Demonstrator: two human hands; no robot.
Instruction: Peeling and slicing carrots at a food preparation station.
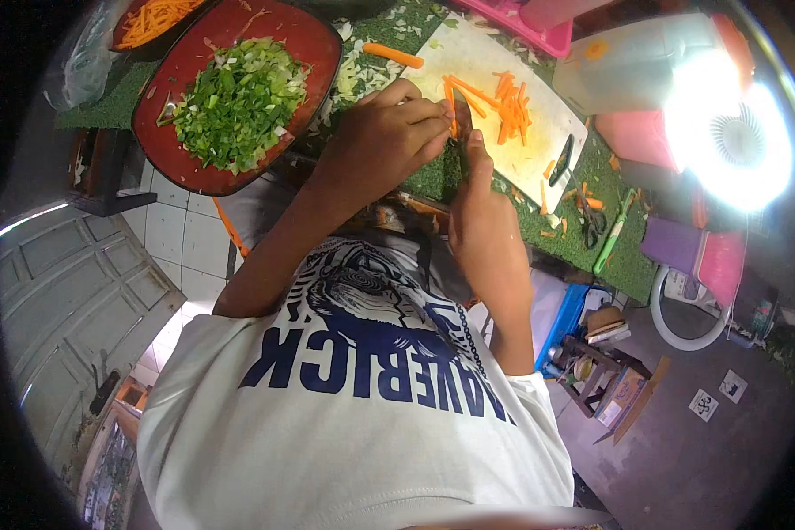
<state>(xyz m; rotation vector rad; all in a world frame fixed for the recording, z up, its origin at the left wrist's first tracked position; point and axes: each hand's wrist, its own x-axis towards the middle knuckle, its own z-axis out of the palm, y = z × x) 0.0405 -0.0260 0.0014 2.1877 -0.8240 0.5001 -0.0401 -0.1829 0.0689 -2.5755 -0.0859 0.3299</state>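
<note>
My right hand grips a kitchen knife, its index finger laid along the back of the blade. The blade rests against a carrot piece on a white cutting board. My left hand pinches that carrot piece at the board's near left edge, fingertips close beside the blade. To the right of the knife lies a small pile of carrot sticks. Another long carrot piece lies at the board's upper left edge, partly on the green mat.
A red square plate of chopped green onions stands at left; carrot strips fill a dish behind it. Scissors and a green-handled peeler lie on the green mat at right. A lit lamp glares beside a plastic jug.
</note>
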